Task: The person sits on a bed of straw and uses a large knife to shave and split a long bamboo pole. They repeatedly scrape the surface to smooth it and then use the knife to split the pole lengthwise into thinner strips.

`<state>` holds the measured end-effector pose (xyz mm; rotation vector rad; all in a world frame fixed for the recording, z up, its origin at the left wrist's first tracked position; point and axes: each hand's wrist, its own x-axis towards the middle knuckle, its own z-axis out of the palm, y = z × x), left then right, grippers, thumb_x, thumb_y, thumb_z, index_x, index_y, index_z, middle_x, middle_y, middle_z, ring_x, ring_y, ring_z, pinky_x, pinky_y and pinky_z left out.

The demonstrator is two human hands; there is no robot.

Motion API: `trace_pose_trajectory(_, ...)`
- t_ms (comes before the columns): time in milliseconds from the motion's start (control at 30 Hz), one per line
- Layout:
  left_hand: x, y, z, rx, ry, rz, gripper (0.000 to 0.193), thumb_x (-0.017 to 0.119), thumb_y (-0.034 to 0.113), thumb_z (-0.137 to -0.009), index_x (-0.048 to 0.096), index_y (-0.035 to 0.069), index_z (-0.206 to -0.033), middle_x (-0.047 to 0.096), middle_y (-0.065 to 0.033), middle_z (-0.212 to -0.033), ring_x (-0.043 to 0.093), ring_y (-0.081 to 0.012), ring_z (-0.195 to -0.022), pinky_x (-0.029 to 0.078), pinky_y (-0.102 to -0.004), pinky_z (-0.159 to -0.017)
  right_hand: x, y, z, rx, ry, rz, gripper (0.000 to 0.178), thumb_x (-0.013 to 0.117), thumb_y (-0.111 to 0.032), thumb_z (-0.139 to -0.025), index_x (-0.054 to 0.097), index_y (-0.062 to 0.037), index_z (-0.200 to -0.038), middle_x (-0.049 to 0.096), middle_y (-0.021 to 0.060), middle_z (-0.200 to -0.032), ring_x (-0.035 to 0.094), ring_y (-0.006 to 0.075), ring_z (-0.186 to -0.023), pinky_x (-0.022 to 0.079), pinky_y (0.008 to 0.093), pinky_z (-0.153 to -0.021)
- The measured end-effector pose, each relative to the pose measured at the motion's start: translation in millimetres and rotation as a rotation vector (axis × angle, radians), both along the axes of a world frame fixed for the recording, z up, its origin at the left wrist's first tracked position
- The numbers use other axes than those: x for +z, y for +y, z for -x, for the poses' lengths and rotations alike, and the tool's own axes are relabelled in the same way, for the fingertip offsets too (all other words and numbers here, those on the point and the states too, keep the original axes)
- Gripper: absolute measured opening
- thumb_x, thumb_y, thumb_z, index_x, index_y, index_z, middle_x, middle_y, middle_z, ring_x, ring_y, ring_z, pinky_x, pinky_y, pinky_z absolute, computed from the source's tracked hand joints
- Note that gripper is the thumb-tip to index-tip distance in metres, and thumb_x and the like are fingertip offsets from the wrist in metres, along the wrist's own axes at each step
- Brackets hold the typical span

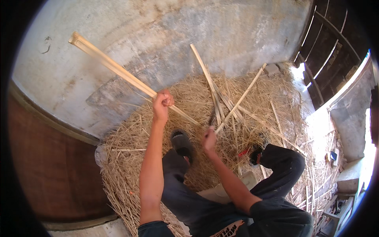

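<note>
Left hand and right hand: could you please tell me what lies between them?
In the head view, the long pale piece's lower part runs from the left hand toward the right hand, with loose straw-like shavings beneath.

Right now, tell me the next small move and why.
I'd probably ease the right hand toward the lower end of the long pale stick: the left hand has its grip closed partway along it, and that end appears close to the right hand, though blur hides what it holds.
</note>
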<state>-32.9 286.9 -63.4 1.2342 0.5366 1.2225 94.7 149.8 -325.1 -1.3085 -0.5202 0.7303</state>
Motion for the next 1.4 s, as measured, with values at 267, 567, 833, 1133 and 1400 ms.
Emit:
trace_pose_trajectory(267,8.2,-1.5,10.4,0.102,-0.028,-0.002,0.03,0.051,0.019,-0.092,0.041,0.014,-0.064,0.036,0.0028,-0.059,0.029,-0.0108,-0.052,0.028,-0.0287,-0.052,-12.4,-52.6,-3.1,0.451,0.685,0.344,0.047,0.047,-0.054,-0.107,0.046,-0.014,-0.082,0.036,-0.0034,-0.054,0.034,0.0118,-0.04,0.029,0.0307,-0.041)
trace_pose_trajectory(567,136.0,-73.8,49.2,0.52,-0.22,-0.066,0.046,0.05,0.041,-0.109,0.038,0.019,-0.072,0.026,0.0069,-0.058,0.025,-0.0069,-0.052,0.026,-0.0228,-0.051,51.8,-104.8,-82.7,0.062,0.538,0.193,0.035,0.072,-0.034,-0.098,0.052,-0.0133,-0.078,0.036,-0.0053,-0.052,0.035,0.0084,-0.04,0.028,0.0286,-0.04)
trace_pose_trajectory(833,101.6,-57.4,132.5,0.169,-0.771,0.077,0.051,0.042,0.039,-0.112,0.037,0.013,-0.068,0.022,0.0021,-0.056,0.021,-0.0128,-0.052,0.028,-0.0305,-0.056,132.3,-86.7,-128.1,-0.199,0.459,-0.09,0.05,0.068,-0.039,-0.101,0.063,-0.0008,-0.133,0.032,-0.0084,-0.059,0.032,0.0049,-0.044,0.027,0.0256,-0.041)
trace_pose_trajectory(1133,81.3,-50.6,142.8,0.128,-0.879,0.194,0.049,0.038,0.035,-0.114,0.035,0.011,-0.071,0.019,0.002,-0.06,0.018,-0.0132,-0.053,0.025,-0.0307,-0.054,244.2,-108.5,-161.4,-0.169,0.545,-0.659,0.053,0.057,-0.043,-0.107,0.055,-0.0022,-0.141,0.03,-0.0076,-0.06,0.03,0.0038,-0.045,0.028,0.0224,-0.042)
trace_pose_trajectory(1400,80.6,-47.5,136.0,0.077,-0.91,0.258,0.048,0.04,0.034,-0.113,0.034,0.012,-0.072,0.018,0.0019,-0.061,0.017,-0.0133,-0.054,0.024,-0.0311,-0.055,279.4,-120.3,-167.8,-0.198,0.599,-0.727,0.036,0.06,-0.034,-0.107,0.056,-0.005,-0.128,0.032,-0.0087,-0.06,0.03,0.0031,-0.045,0.029,0.0223,-0.042)
